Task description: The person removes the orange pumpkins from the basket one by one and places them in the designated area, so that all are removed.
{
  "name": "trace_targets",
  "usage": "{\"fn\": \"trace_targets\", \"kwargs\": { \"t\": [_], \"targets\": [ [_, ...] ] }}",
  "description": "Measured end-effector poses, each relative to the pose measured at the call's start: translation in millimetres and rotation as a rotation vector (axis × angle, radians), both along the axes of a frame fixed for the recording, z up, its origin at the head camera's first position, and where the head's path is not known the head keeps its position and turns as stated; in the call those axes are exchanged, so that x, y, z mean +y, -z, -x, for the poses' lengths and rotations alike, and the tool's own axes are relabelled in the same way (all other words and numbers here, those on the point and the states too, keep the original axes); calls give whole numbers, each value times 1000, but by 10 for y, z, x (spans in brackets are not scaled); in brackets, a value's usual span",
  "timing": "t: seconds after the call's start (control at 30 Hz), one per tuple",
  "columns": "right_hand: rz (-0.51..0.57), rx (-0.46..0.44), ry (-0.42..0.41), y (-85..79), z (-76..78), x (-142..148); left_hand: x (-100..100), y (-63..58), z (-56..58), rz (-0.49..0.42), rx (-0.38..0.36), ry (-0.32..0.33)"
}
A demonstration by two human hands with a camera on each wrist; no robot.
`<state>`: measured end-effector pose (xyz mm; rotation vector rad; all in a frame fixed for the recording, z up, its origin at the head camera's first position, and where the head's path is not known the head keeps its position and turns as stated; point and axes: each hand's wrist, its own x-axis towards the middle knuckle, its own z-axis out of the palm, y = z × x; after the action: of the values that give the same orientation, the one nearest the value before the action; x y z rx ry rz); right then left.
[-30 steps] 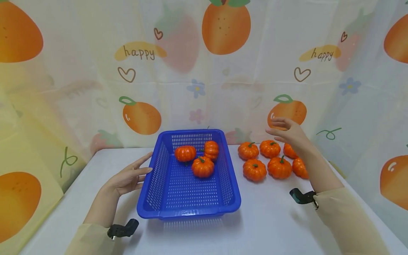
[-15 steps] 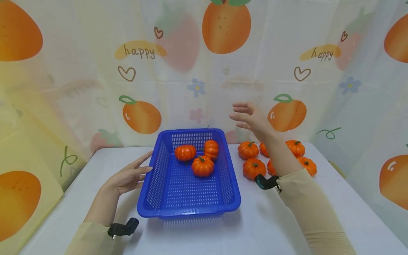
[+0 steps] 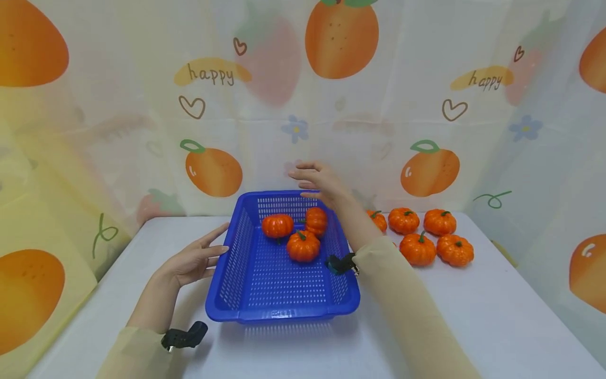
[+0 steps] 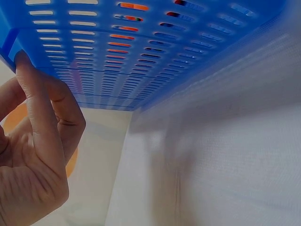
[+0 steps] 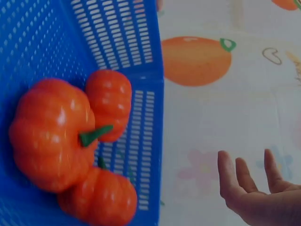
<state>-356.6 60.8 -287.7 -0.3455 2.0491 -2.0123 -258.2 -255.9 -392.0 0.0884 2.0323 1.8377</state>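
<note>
A blue perforated basket (image 3: 284, 287) stands on the table with three small orange pumpkins inside. One pumpkin (image 3: 303, 246) sits upright with its green stem up; another pumpkin (image 3: 277, 226) and a third pumpkin (image 3: 316, 221) lie behind it. My left hand (image 3: 191, 263) rests against the basket's left side, fingertips touching near the rim, as the left wrist view also shows. My right hand (image 3: 324, 184), fingers spread and loosely bent, is raised over the basket's back right corner and holds nothing. In the right wrist view the right hand (image 5: 254, 193) is apart from the basket.
Several more pumpkins (image 3: 417, 249) stand in two rows on the white table (image 3: 497, 316) right of the basket. My right forearm partly hides the nearest ones. A fruit-patterned curtain (image 3: 393, 105) hangs behind the table.
My right hand has moved left from above the pumpkin rows to above the basket's back right corner. The left hand and the pumpkins stay where they were.
</note>
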Motion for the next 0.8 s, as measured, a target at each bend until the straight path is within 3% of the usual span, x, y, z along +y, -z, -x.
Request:
{"fn": "trace_targets", "kwargs": {
  "t": [0.4,0.63,0.8],
  "targets": [
    [-169,-78,83,319,149,-544,-22,-13,4,8,-9,-11],
    [-232,-65,155,547,137,-682,11,-20,-5,-3,-5,-8],
    [-289,-61,156,666,134,-701,11,4,-9,3,1,-11]
  ]
}}
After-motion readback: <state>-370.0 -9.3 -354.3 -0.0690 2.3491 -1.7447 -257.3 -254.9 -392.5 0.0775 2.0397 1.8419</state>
